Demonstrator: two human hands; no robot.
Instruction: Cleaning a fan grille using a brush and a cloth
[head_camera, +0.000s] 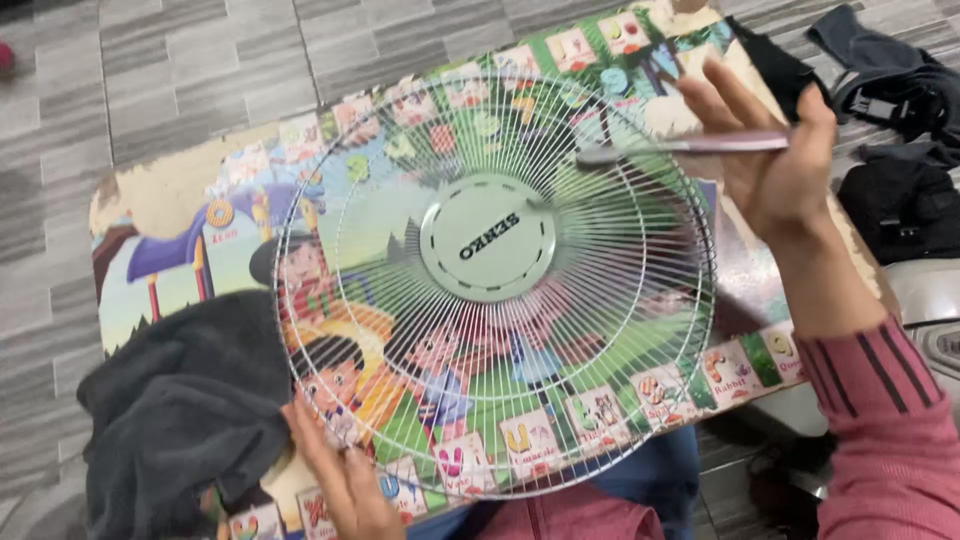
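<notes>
The right hand sits at about two o'clock from the hub of the fan grille, fingers curled round the handle of a toothbrush – pinched between thumb and fingers, palm toward the camera. The brush's long axis runs nearly level, from three o'clock toward nine, and its bristled head lies on the wires just inside the grille's upper right rim, pointing inward at the round centre cap. So the wires it touches lie to the left of the hand, along the line of the handle.

The left hand is at seven o'clock, fingers pressed together and flat against the lower left rim of the grille, holding nothing else – it pins the rim against the table. Beside it, at eight o'clock, a dark grey cloth is bunched, partly under the grille's edge.

The grille lies flat, covering most of a small picture-printed table on a grey tiled floor. At three o'clock, beyond the right wrist, black bags lie well apart.
</notes>
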